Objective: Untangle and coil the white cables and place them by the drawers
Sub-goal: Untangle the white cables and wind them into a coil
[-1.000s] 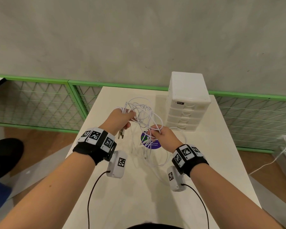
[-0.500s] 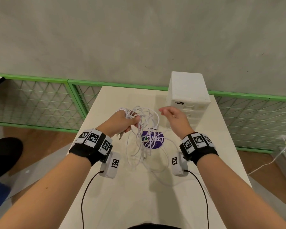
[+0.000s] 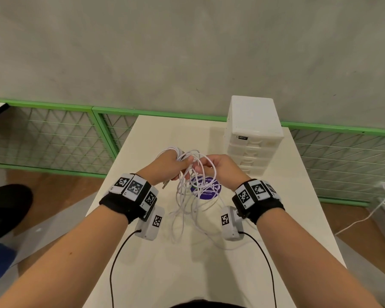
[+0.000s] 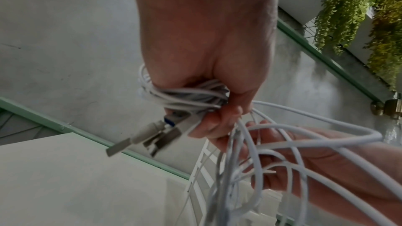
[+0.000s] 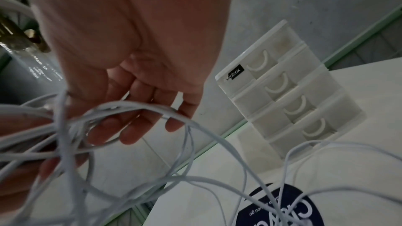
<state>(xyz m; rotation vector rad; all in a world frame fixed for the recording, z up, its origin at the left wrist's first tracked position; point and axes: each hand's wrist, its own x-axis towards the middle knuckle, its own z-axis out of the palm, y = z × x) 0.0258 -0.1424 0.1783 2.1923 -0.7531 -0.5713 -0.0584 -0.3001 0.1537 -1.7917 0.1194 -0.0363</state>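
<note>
Head view: left hand (image 3: 168, 165) clutches white cables (image 3: 193, 190)

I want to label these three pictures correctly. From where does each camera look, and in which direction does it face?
Head: worn on the head, looks forward and down at the table; both forearms, left hand and right hand show.
Left wrist: looks along the left hand, which grips the white cables and their plugs.
Right wrist: looks along the right hand's fingers toward the drawers.
Shared: all three show the cables; head and right wrist show the drawers and purple sticker.
</note>
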